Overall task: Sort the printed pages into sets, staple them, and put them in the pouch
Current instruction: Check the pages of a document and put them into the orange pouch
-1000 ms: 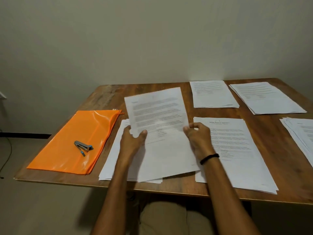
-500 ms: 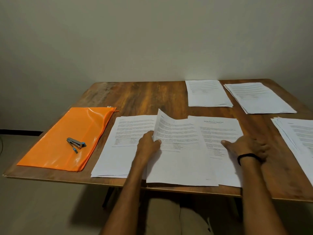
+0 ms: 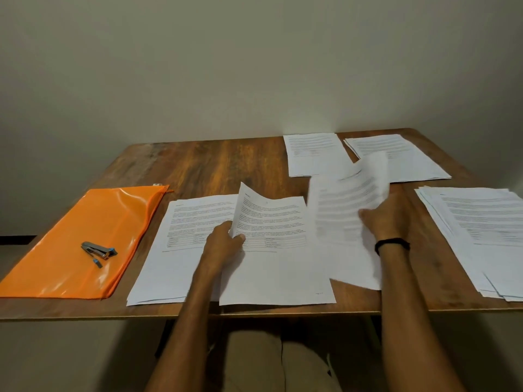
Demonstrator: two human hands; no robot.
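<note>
My left hand [image 3: 223, 244] pinches the left edge of a printed page [image 3: 277, 250] that lies partly over a stack of pages [image 3: 181, 241] at the table's front middle. My right hand [image 3: 387, 219] holds another printed page [image 3: 342, 210], lifted off the table and blurred by motion. An orange pouch [image 3: 85, 236] lies flat at the front left, and a small metal stapler [image 3: 99, 249] sits on it. More page stacks lie at the back [image 3: 314, 154], the back right [image 3: 410, 157] and the right edge [image 3: 478, 236].
The wooden table [image 3: 215, 165] stands against a plain wall. A small blue-grey piece [image 3: 98, 262] lies on the pouch beside the stapler. My knees show under the front edge.
My right hand, which pressed flat on the stack to the right, has picked up its top page and raised it. My left hand still holds its page, lowered from the earlier two-handed lift.
</note>
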